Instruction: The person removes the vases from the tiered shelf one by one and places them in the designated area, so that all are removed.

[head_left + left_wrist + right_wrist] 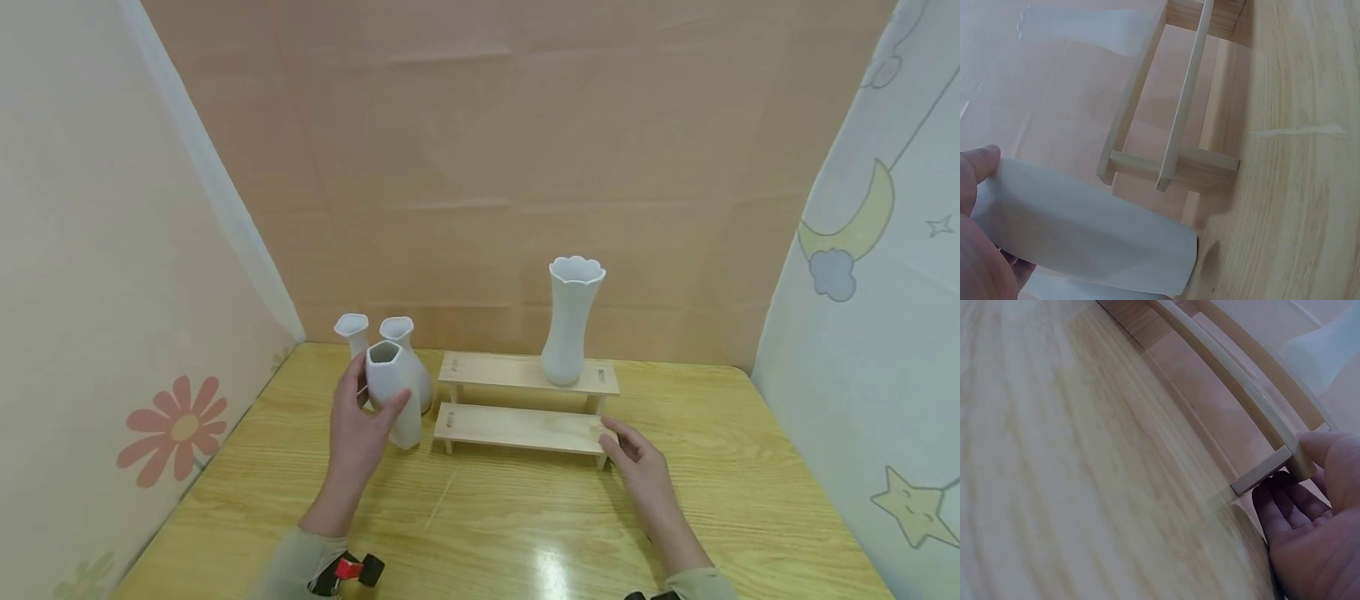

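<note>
My left hand (362, 429) grips a white vase (390, 392) with a five-sided mouth, thumb on its near right side and fingers round the left. In the left wrist view the vase's smooth side (1091, 228) and base show, the base close over the table. At the right end of a two-step wooden stand (517, 427), my right hand (643, 471) holds the lower board. In the right wrist view the thumb lies at the board's end and the fingers (1275, 506) curl beneath it beside the leg. A tall white vase (572, 325) with a scalloped rim stands on the upper step.
Two more white vases, one with a flared mouth (351, 323) and one round-bodied (422, 383), stand behind the held vase, partly hidden. Patterned cloth walls (172, 275) flank the wooden table (487, 533), and a tan sheet (480, 167) hangs behind it.
</note>
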{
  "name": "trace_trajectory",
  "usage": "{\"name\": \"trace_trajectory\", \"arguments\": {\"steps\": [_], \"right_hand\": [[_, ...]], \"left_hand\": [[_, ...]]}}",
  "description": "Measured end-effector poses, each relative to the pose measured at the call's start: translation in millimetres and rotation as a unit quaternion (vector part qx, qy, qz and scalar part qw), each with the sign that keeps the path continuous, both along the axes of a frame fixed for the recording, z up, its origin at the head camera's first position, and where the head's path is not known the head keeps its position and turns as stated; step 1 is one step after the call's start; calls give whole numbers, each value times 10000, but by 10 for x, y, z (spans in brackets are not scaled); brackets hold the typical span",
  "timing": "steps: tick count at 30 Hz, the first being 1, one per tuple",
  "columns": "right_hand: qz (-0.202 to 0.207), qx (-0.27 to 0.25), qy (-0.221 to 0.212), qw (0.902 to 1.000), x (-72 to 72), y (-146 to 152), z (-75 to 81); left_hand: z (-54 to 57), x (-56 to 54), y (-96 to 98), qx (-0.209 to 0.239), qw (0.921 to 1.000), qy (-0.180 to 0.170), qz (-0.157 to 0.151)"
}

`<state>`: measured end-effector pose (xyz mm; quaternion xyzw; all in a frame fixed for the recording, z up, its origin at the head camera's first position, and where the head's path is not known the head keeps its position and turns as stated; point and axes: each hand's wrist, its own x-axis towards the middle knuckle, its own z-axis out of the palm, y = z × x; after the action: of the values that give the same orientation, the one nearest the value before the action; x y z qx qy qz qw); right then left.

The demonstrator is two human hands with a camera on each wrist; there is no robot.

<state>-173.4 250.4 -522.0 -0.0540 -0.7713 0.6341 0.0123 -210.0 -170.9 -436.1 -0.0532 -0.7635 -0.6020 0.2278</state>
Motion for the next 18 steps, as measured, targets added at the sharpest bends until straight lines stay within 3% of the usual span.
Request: {"name": "trace_trajectory", "arguments": {"steps": [18], "right_hand": [[23, -49, -38, 10000, 1, 10, 2]], "left_hand": [[-155, -123, -67, -60, 9996, -236, 110]]}}
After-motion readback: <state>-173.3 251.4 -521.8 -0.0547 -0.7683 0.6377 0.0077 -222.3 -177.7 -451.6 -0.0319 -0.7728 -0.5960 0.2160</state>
